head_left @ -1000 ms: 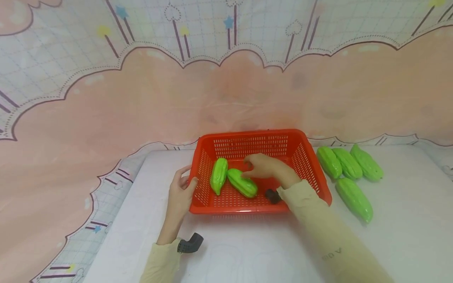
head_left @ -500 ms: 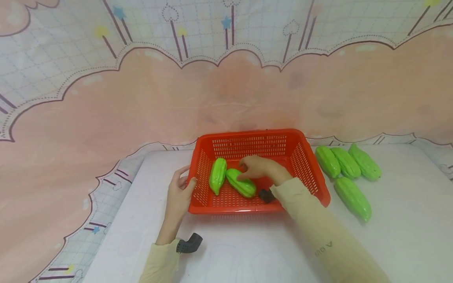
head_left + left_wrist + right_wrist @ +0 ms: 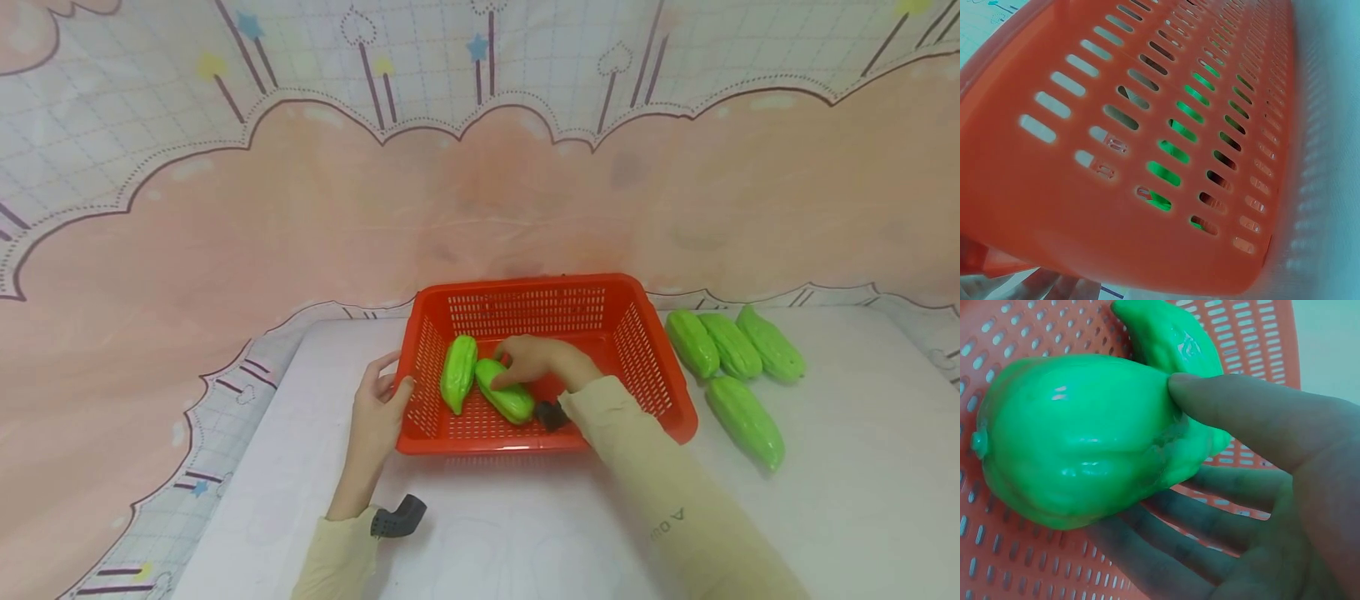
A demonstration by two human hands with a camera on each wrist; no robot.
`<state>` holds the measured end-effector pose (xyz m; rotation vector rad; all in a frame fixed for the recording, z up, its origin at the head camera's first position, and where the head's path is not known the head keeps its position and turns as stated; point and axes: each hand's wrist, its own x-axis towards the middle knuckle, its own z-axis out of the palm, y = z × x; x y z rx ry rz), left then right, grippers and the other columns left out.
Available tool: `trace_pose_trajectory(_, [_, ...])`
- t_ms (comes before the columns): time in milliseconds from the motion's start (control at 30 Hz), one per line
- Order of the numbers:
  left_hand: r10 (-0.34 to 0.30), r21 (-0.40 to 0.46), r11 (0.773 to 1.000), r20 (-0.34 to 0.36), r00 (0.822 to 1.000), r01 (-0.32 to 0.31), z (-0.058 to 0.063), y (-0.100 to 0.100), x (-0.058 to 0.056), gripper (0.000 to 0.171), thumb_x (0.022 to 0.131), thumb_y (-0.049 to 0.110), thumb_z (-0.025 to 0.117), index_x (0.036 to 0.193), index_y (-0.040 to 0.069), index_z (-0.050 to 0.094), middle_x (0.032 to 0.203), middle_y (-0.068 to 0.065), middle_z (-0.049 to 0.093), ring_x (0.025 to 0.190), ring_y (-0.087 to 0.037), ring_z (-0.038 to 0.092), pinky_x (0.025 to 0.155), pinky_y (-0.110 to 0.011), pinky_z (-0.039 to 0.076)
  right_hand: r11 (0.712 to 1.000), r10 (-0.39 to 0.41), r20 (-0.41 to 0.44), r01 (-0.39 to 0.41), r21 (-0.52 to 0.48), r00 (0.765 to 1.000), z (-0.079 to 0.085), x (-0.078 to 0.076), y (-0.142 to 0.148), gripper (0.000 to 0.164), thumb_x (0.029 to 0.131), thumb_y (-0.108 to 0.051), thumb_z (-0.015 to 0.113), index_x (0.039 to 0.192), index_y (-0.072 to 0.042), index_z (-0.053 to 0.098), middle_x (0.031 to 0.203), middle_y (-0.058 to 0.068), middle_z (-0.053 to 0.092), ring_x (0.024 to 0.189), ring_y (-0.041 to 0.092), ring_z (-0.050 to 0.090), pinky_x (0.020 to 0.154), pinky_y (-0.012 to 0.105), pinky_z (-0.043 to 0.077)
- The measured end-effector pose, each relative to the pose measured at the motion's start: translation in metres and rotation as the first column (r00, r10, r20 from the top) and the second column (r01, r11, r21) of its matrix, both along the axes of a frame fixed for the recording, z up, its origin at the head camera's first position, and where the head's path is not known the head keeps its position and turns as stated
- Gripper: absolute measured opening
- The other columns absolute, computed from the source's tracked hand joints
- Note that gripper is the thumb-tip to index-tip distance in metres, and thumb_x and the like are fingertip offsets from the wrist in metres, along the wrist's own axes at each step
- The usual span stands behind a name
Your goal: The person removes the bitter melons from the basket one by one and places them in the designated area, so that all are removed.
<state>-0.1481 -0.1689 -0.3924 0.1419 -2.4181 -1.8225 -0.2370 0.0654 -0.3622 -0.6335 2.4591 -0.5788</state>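
the left hand (image 3: 378, 417) gripped the red basket (image 3: 480, 446) at nine o'clock; the right hand (image 3: 534, 360) pinched a green gourd (image 3: 1079, 437), whose gloss seemed likely to cause slipping.

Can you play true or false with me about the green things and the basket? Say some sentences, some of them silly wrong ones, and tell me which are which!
1. The basket is red. True.
2. Two green vegetables are in the basket. True.
3. Nothing lies on the table outside the basket. False: four more green vegetables lie on the table, to the right of the basket.
4. The left hand holds the basket by its left edge. True.
5. The right hand is outside the basket. False: the right hand is inside it, gripping one of the vegetables.
6. The sleeves are bright blue. False: the sleeves are beige.
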Motion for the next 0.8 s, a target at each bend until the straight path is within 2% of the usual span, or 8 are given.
trace_pose_trajectory(200, [0.007,-0.002,1.000,0.011,1.000,-0.007,0.000,-0.001,-0.001,0.046,0.100,0.012,0.054,0.145,0.014,0.045,0.122,-0.022,0.065,0.105,-0.033,0.067,0.087,-0.042,0.059,0.999,-0.030,0.005,0.029,0.030,1.000,0.003,0.002,-0.004,0.054,0.093,-0.034,0.068,0.136,-0.005,0.054,0.127,0.009,0.060,0.114,0.023,0.056,0.102,0.041,0.047])
trace_pose_trajectory(400, [0.003,0.003,1.000,0.001,1.000,-0.003,0.002,0.001,-0.001,0.046,0.100,0.011,0.054,0.145,0.012,0.044,0.123,-0.025,0.064,0.107,-0.036,0.066,0.090,-0.046,0.057,0.998,-0.057,-0.003,0.057,0.025,0.998,0.005,0.006,-0.007,0.052,0.092,-0.031,0.070,0.133,-0.004,0.056,0.115,0.007,0.061,0.100,0.021,0.055,0.091,0.035,0.050])
trace_pose_trajectory(800, [0.004,-0.001,1.000,0.008,1.000,-0.004,0.001,0.001,0.000,0.046,0.100,0.012,0.054,0.145,0.012,0.044,0.124,-0.024,0.064,0.108,-0.036,0.066,0.091,-0.047,0.057,0.998,-0.058,-0.099,0.059,0.008,0.993,0.018,0.019,-0.002,0.048,0.090,-0.026,0.073,0.130,-0.003,0.059,0.106,0.006,0.060,0.096,0.021,0.053,0.084,0.033,0.050])
